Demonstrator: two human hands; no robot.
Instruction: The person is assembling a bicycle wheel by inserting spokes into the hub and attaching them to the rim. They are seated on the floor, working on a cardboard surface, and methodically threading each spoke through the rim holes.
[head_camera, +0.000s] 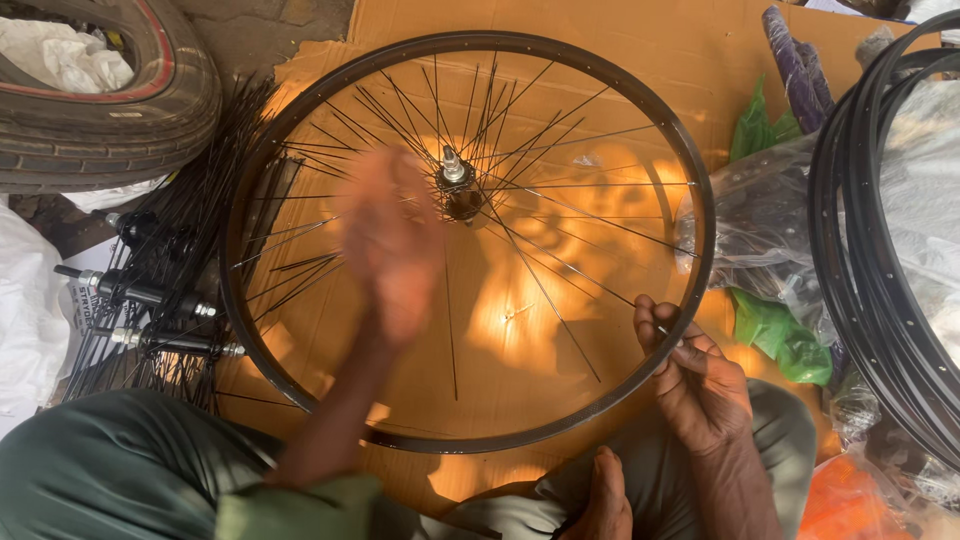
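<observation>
— Black steel all round: the bicycle wheel rim (700, 215) lies flat on brown cardboard (700, 60), right in front of the seated person's knees, with its hub (458, 190) just above centre and the axle end pointing up at the camera.

— And the spokes (560, 215)?

— Thin, dark, fanning loosely out from the hub at uneven angles, several crossing one another, most not reaching the rim squarely.

— Hands, please.

— The right hand (695, 375) sits at the lower right inside edge of the rim, fingers pinched together on the outer end of a spoke where it meets the rim. The left hand (390, 245) is over the wheel's left half, beside the hub, a blur of motion; fingers look spread and loose, though whether they grip anything I cannot tell.

— What's around the wheel?

— To the left, a bundle of loose black spokes (170, 260) with a few spare hubs (150, 295) lying among them. Top left, a rubber tyre (130, 110) with a red stripe. On the right edge, a stack of bare black rims (880, 270) leaning over clear plastic wrapping (760, 220) and green plastic bags (785, 335). A bare foot (605, 500) shows at the bottom, between green trouser legs (110, 470).
</observation>
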